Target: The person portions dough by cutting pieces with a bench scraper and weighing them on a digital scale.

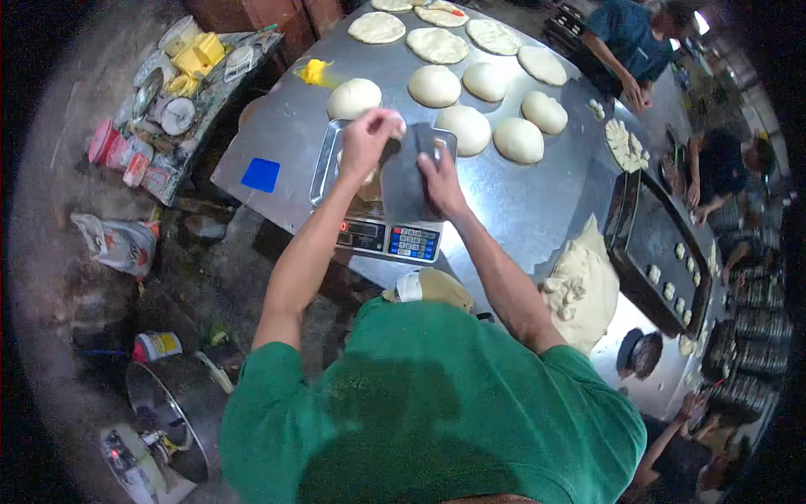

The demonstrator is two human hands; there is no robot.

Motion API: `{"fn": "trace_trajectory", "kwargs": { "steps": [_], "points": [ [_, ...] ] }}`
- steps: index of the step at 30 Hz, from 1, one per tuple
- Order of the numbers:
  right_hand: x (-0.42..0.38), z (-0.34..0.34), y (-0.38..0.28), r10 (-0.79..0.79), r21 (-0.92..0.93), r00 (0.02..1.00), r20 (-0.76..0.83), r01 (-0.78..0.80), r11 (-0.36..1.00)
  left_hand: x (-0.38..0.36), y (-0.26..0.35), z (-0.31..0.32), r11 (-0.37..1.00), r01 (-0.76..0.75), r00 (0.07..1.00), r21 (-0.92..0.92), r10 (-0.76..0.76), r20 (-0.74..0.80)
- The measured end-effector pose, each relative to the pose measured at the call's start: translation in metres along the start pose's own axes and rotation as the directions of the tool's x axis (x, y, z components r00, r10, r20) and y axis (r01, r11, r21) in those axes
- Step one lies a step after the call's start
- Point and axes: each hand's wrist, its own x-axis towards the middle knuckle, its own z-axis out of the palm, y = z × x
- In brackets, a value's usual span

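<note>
My left hand (366, 144) is closed, pinching a small pale piece of dough (398, 128) over the metal tray (319, 181) on the digital scale (363, 235). My right hand (442, 178) grips a broad, flat dough scraper (403, 183), its grey blade upright beside the left hand. Some dough lies in the tray, mostly hidden behind my left wrist. Just beyond the tray sits a round dough ball (354, 99). To the right, a large mass of dough (583, 286) rests on the steel table (504, 202), with cut scraps on top.
Several dough balls (463, 130) and flattened dough rounds (437, 46) occupy the far side. A blue square (261, 174) lies at the left edge. Dark baking trays (659, 260) stand at right, near co-workers (634, 50). A cluttered side table (189, 109) is at left.
</note>
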Motion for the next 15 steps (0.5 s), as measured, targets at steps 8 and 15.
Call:
{"fn": "trace_trajectory", "kwargs": {
  "steps": [8,15],
  "points": [
    [-0.182,-0.133,0.005,0.331,0.071,0.873,-0.358,-0.328,0.942,-0.033,0.094,0.001,0.863,-0.474,0.87,0.172,0.49,-0.061],
    [-0.342,-0.253,0.024,0.353,0.293,0.369,-0.859,-0.211,0.933,-0.118,0.174,0.096,0.761,-0.306,0.92,-0.571,0.391,0.028]
  ]
}}
